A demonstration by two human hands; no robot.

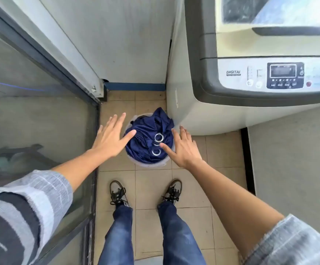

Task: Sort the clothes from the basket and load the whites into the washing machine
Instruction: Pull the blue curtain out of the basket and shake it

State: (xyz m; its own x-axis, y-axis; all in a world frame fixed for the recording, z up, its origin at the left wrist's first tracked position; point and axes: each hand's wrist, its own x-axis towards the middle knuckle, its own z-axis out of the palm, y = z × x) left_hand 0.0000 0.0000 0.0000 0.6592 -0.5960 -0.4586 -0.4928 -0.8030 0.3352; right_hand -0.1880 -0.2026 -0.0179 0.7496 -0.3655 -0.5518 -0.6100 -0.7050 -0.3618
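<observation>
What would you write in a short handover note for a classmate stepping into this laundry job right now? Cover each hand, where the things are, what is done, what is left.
Left hand: open, fingers spread, above the basket's left edge, holding nothing.
Right hand: open, fingers spread, above the basket's right edge, holding nothing.
Basket: on the tiled floor beside the washing machine, just ahead of the feet. A navy garment with metal rings lies on top; anything beneath is hidden.
Done: nothing visibly sorted or loaded; the machine's lid looks closed.
Left: lift out the navy garment, set darks aside, find the whites, open the lid, load them.
</observation>
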